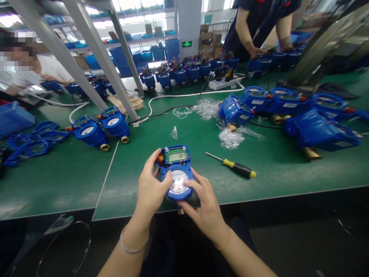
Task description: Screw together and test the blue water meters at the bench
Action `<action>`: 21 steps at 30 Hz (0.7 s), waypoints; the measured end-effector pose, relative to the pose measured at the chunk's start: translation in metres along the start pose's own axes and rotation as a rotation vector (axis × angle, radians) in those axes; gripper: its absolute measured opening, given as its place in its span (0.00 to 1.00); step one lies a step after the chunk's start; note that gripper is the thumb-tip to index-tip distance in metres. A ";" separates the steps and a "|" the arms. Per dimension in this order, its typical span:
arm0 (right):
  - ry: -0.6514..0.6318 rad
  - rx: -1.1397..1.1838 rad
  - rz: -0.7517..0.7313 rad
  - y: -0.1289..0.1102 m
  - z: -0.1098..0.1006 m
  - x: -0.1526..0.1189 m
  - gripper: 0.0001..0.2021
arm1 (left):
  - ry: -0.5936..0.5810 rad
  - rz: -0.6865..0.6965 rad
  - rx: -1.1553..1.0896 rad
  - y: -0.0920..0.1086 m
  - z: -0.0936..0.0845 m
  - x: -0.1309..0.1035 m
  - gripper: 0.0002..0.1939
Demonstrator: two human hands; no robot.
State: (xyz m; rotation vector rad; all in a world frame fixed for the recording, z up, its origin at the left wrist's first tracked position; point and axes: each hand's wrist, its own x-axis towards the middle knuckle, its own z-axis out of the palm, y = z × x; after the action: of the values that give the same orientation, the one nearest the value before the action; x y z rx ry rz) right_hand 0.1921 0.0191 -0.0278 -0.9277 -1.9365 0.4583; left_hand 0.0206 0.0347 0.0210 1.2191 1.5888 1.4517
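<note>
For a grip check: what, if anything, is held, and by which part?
A blue meter: left hand at its left side, right hand at its lower right.

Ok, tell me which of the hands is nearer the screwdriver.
Right. The right hand holds the meter by its right side, left of the screwdriver; the left hand is farther off, on the meter's left side.

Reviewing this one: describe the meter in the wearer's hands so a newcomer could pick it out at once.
Find the green workbench, then its near edge, left of the yellow-and-black screwdriver. There the left hand and right hand hold the blue meter. Unlike the other meters, its small screen above the round dial shows legible digits.
</note>
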 end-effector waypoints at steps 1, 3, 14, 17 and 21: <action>-0.008 0.000 0.001 0.000 0.000 0.000 0.24 | -0.004 0.003 -0.014 0.000 0.000 0.000 0.37; -0.017 0.001 0.000 0.000 0.000 0.000 0.25 | -0.009 0.001 -0.044 -0.001 0.000 0.000 0.38; -0.009 0.002 0.004 -0.001 0.000 0.000 0.25 | -0.009 -0.013 -0.078 0.000 0.000 0.001 0.37; -0.003 0.005 0.015 -0.001 0.001 0.000 0.24 | 0.025 -0.022 -0.120 -0.003 -0.001 0.003 0.34; 0.006 0.006 0.013 0.000 0.002 0.000 0.24 | 0.030 -0.014 -0.179 -0.007 -0.003 0.005 0.33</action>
State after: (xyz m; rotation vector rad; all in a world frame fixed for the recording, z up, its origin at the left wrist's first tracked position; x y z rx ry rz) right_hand 0.1907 0.0188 -0.0287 -0.9379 -1.9234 0.4677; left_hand 0.0143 0.0388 0.0153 1.0859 1.4488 1.5739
